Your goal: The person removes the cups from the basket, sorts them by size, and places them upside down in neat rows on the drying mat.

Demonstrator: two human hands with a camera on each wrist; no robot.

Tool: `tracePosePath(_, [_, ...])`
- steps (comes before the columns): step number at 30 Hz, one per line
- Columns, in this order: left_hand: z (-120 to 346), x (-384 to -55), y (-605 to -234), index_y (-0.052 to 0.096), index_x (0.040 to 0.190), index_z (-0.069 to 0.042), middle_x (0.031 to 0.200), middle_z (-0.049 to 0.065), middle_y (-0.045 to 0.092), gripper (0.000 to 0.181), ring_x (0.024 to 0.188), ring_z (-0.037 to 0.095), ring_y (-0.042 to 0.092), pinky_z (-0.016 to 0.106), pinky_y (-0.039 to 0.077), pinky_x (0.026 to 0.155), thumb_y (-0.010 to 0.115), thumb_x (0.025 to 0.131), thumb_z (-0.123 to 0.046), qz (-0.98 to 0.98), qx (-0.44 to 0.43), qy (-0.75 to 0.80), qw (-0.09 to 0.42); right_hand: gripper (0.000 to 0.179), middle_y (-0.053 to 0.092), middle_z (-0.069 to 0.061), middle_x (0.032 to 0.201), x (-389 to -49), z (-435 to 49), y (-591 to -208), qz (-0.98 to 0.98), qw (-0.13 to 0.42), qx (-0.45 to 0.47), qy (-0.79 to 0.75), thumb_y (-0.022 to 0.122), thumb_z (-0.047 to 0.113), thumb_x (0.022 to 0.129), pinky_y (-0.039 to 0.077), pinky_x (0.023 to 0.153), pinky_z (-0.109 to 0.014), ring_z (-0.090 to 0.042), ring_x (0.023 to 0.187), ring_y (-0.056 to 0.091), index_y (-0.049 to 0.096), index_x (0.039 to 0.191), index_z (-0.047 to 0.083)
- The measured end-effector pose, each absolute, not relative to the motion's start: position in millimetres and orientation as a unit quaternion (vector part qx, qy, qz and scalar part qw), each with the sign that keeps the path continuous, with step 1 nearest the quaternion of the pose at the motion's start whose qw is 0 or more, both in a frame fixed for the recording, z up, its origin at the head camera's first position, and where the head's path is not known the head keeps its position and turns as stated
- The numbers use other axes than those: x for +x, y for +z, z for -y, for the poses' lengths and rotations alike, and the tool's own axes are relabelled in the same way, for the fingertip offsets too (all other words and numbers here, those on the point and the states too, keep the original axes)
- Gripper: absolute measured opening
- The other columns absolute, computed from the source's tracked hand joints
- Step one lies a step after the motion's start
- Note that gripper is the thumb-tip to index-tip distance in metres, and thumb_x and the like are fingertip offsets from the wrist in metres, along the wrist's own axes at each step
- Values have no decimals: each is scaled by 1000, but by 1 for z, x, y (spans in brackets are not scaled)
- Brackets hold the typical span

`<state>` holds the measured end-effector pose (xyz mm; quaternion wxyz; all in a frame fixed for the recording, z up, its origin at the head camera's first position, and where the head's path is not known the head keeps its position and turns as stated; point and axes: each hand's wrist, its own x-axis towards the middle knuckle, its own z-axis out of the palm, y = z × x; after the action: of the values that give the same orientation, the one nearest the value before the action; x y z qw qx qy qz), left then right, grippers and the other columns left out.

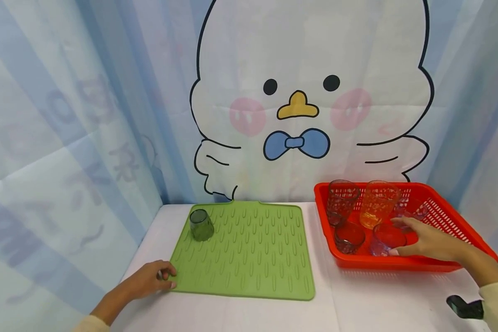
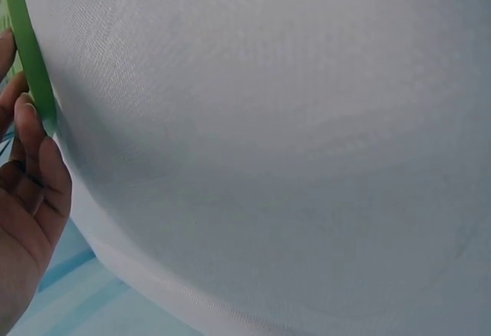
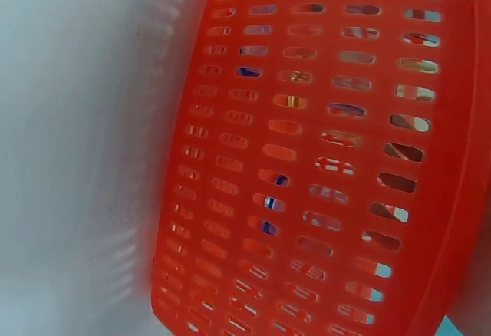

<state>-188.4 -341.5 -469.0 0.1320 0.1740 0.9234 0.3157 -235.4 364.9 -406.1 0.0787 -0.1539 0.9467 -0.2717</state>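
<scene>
My left hand (image 1: pixel 151 279) is at the near left corner of a green ribbed drying mat (image 1: pixel 249 258), with loosely bent fingers touching its edge; the left wrist view also shows these fingers (image 2: pixel 31 129) there. An upside-down dark grey-green glass (image 1: pixel 201 226) stands on the mat's far left part. Over the red basket (image 1: pixel 402 263), my right hand (image 1: pixel 433 242) reaches in with thumb and fingers spread beside a purple-tinted glass (image 1: pixel 383 242). Whether they touch it is unclear. The right wrist view shows mainly the basket's slotted wall (image 3: pixel 307 136).
Also inside the basket are a tall dark glass (image 1: pixel 341 203), an amber glass (image 1: pixel 377 205), a short dark glass (image 1: pixel 349 240) and a pinkish glass (image 1: pixel 411 210). A white cloth (image 1: pixel 232 316) covers the table. A printed curtain (image 1: pixel 299 175) hangs behind.
</scene>
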Motion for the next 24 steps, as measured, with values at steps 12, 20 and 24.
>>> tracePosePath(12, [341,-188,-466,67,100,-5,84,-1,55,22,74,3,47,23,44,64,78,86,-18,-923,172,317,132,94,53,-34,133,-247,-373,-406,-950,109,-153,-248,85,37,77,60,80,-47,-44,113,56,39,144,-11])
tracePosePath(20, [340,-188,-467,67,100,-6,84,-1,55,22,74,5,48,23,44,64,78,86,-19,-926,164,313,134,94,58,-31,128,-254,-375,-410,-953,113,-141,-244,88,39,72,61,78,-46,-37,108,59,45,141,-9])
tracePosePath(24, [341,-188,-469,67,100,-6,85,-1,55,22,74,4,48,24,45,64,78,86,-20,-924,168,316,138,89,63,-26,123,-254,-376,-412,-950,111,-150,-252,86,38,75,60,78,-47,-33,104,61,47,141,-7])
